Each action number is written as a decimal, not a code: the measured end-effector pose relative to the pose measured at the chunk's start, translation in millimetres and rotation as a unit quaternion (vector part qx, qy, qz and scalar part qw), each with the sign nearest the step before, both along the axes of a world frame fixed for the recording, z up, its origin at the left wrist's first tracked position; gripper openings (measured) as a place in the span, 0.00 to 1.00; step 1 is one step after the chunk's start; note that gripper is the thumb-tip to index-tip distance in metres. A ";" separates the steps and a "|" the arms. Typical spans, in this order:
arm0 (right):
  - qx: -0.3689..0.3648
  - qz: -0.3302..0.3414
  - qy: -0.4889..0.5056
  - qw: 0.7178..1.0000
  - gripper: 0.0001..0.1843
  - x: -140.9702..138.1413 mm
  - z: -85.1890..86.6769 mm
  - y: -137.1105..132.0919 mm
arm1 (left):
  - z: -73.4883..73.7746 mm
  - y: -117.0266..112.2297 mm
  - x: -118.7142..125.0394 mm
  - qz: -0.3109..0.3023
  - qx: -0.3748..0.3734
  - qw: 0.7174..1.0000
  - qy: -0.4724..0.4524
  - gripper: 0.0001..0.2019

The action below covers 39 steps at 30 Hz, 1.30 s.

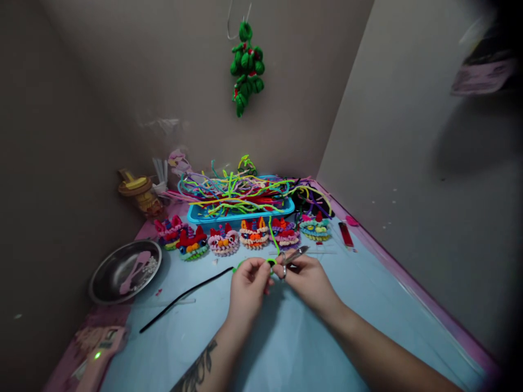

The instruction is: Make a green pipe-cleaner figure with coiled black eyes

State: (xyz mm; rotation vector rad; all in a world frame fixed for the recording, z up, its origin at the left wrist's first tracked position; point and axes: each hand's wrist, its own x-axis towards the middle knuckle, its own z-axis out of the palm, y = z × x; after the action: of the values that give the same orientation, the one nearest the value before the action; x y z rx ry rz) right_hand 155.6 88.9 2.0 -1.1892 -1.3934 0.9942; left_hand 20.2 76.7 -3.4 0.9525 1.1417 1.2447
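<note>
"Your view?"

"I see the left hand (250, 276) pinching a fuzzy green stem (273, 235), looped between both hands; the right hand (305, 274) holds silver scissors (296, 255). A slim black stem (186, 295) trails leftward."

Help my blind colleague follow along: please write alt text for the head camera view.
A person's left hand pinches a bright green fuzzy stem while their right hand holds scissors, over a light blue table. Beyond are six colorful animal-like faces in a row and a blue tray heaped with multicolored stems. A metal bowl sits at left.
</note>
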 end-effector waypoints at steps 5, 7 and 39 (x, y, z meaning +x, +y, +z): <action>0.017 0.010 -0.024 1.000 0.09 1.8 3.9 0.7 | 1.6 -0.5 -0.9 -0.023 -0.003 1.000 0.015 0.16; 0.021 0.017 -0.045 0.999 0.10 4.9 7.1 2.4 | 4.4 0.5 -5.4 -0.052 -0.008 0.998 0.043 0.16; 0.044 0.061 -0.017 0.997 0.09 14.7 12.1 10.7 | 12.5 6.2 -25.8 -0.013 0.046 0.987 0.151 0.12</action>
State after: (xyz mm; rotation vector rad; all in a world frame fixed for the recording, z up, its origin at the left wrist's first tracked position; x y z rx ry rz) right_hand 170.2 99.6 14.1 -1.0713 -1.5365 0.9898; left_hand -5.5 83.0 9.1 1.2528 1.3091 1.1651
